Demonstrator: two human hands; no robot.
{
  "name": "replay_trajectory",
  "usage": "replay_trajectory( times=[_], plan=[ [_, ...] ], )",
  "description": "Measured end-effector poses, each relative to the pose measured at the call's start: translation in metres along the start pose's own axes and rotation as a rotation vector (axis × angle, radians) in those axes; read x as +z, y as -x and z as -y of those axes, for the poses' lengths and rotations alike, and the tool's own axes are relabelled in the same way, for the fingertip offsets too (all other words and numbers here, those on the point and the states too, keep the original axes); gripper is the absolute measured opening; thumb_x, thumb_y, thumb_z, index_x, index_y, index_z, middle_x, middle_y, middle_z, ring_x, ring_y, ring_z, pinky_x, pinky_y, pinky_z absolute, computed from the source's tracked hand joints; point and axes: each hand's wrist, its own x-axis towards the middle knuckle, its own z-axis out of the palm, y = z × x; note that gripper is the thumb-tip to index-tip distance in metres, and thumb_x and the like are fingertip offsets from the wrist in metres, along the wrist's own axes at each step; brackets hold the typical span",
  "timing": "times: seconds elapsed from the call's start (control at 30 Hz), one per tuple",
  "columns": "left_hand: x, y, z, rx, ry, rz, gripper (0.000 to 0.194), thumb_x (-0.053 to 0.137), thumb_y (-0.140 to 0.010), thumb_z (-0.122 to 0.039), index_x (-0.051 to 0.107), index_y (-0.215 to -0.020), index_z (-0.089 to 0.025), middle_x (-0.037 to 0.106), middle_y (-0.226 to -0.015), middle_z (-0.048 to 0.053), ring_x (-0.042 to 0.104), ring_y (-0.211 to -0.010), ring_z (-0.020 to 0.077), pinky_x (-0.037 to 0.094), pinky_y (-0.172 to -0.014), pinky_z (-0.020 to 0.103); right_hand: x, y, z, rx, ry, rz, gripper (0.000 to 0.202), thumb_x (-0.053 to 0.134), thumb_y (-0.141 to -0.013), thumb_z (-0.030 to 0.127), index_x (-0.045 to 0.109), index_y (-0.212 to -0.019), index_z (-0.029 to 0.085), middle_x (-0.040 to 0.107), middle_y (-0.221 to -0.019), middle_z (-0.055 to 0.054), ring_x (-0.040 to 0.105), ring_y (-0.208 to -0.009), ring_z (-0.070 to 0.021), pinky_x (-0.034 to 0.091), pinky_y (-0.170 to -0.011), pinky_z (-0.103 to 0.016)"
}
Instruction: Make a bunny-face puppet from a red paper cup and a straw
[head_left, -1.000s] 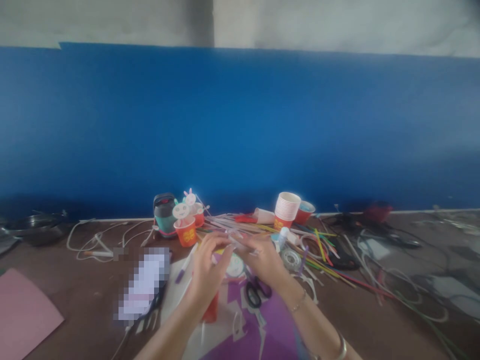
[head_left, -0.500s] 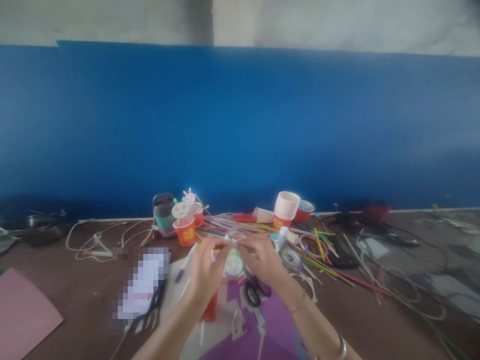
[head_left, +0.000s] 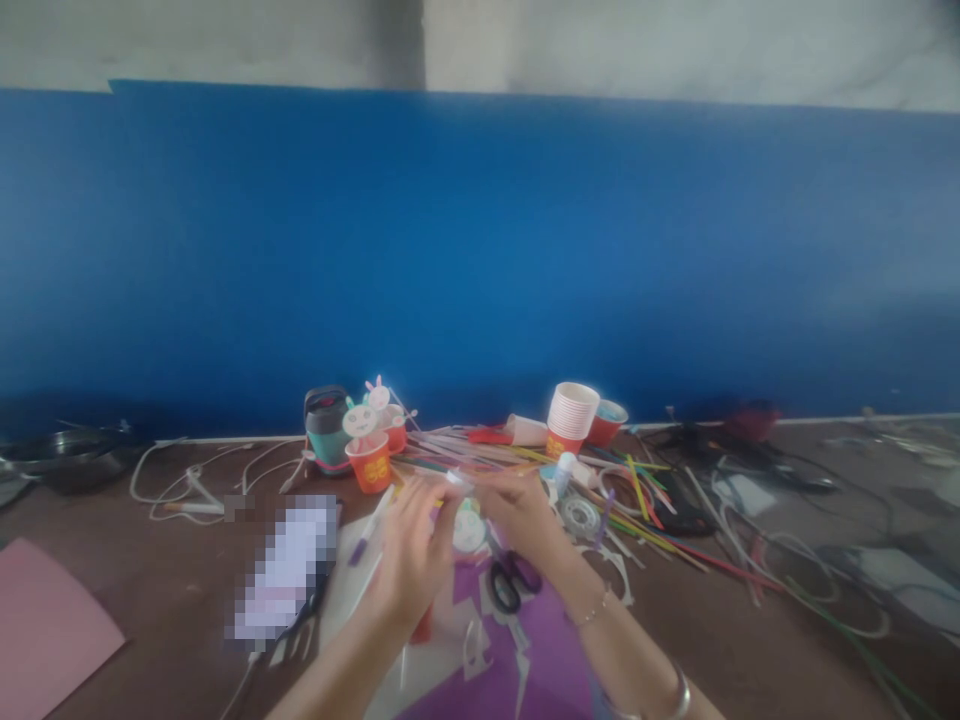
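At the centre, my left hand (head_left: 418,545) pinches a small whitish piece (head_left: 454,478), too blurred to name. Close beside it, my right hand (head_left: 525,520) has thumb and fingers pressed together; what they hold, if anything, is hidden. Below and between the hands shows a round paper animal face (head_left: 469,532) with drawn features. Black-handled scissors (head_left: 504,590) lie on purple paper (head_left: 551,660) near my right wrist. Under my left wrist a red object (head_left: 422,626) is partly covered. A tape roll (head_left: 580,517) sits right of my right hand.
Red-and-yellow cups hold paper animal faces (head_left: 361,419) beside a teal-and-black container (head_left: 328,432). Stacked paper cups (head_left: 574,410) stand behind the tape roll, with coloured strips (head_left: 645,535) spread around. A phone (head_left: 289,570), marker (head_left: 369,530) and pink paper (head_left: 52,630) lie left.
A clear, curved strip between my fingertips no longer shows; a small whitish piece is at my left fingertips. My left wrist has shifted slightly over the red object.
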Motion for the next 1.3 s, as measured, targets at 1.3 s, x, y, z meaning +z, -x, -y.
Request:
replay_trajectory(
  times=[1.3],
  plan=[
    [-0.042, -0.035, 0.059, -0.329, -0.341, -0.154, 0.029, 0.051, -0.08, -0.018, 0.068, -0.103, -0.022, 0.071, -0.094, 0.009, 0.058, -0.105, 0.0325, 0.04, -0.095, 0.049, 0.027, 0.007, -0.07, -0.02, 0.58, -0.103, 0.043, 0.058, -0.073, 0.01, 0.061, -0.114, 0.021, 0.07, -0.097, -0.01, 0.063, -0.094, -0.0263, 0.045, -0.084, -0.037]
  ],
)
